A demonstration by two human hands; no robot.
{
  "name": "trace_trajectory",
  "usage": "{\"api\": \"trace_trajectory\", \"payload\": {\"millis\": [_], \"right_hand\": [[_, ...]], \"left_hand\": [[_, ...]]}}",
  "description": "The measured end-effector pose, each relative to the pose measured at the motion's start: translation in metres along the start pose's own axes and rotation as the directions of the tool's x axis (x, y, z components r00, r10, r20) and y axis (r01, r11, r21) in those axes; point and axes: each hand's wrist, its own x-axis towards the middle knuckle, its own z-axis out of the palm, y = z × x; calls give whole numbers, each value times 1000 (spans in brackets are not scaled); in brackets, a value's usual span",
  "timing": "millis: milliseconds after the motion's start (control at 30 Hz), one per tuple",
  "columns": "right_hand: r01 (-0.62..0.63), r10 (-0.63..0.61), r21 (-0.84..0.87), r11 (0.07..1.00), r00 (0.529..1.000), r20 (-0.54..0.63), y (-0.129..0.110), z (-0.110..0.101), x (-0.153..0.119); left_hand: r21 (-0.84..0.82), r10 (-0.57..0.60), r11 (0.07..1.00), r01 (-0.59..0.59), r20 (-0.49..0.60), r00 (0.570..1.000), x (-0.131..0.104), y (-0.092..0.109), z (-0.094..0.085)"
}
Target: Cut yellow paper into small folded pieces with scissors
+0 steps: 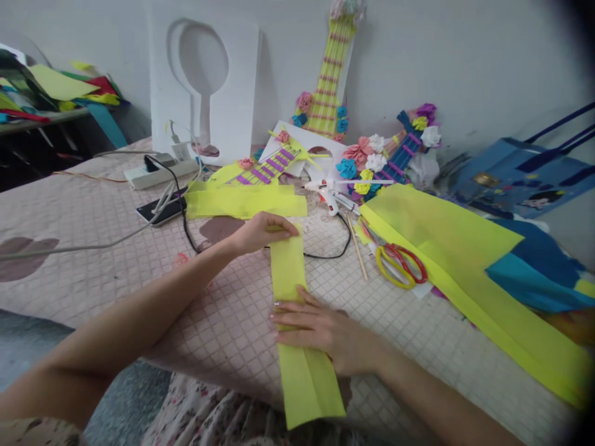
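A long yellow strip point(289, 266) of thin, paper-like sheet lies lengthwise before me, its near end hanging over the table edge. At its far end, my left hand point(263, 234) pinches the left side between thumb and fingers. My right hand point(325, 334) rests flat across the strip's middle with fingers stretched out. Beyond the left hand is a stack of yellow strips point(244, 201). A white glue gun point(324, 193) lies past the strip's far end. To the right are scissors point(400, 265) with red and yellow handles and a thin wooden stick point(357, 251).
Large yellow sheets point(446, 229) cover the right side over blue ones point(534, 272). A power strip point(160, 173) and phone point(162, 209) with trailing cables lie left. Guitar-shaped crafts point(332, 68) and a white cut-out board point(242, 80) lean at the wall. A blue bag point(506, 167) stands far right.
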Motion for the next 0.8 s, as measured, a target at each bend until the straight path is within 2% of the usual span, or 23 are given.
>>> {"api": "trace_trajectory", "payload": {"millis": [300, 467, 600, 700, 800], "right_hand": [[15, -3, 158, 987, 997, -78, 10, 0, -4], [54, -56, -18, 998, 986, -159, 6, -3, -4], [78, -78, -1, 997, 991, -112, 4, -2, -2], [64, -60, 51, 997, 995, -81, 4, 2, -2], [59, -55, 59, 996, 995, -79, 4, 6, -2]], "left_hand": [[48, 68, 996, -72, 77, 995, -1, -3, 0], [9, 79, 997, -79, -3, 997, 0, -5, 0], [-22, 69, 997, -71, -58, 996, 1, -10, 2], [30, 68, 997, -67, -22, 997, 1, -12, 4], [207, 108, 973, -106, 0, 994, 0, -10, 6]]}}
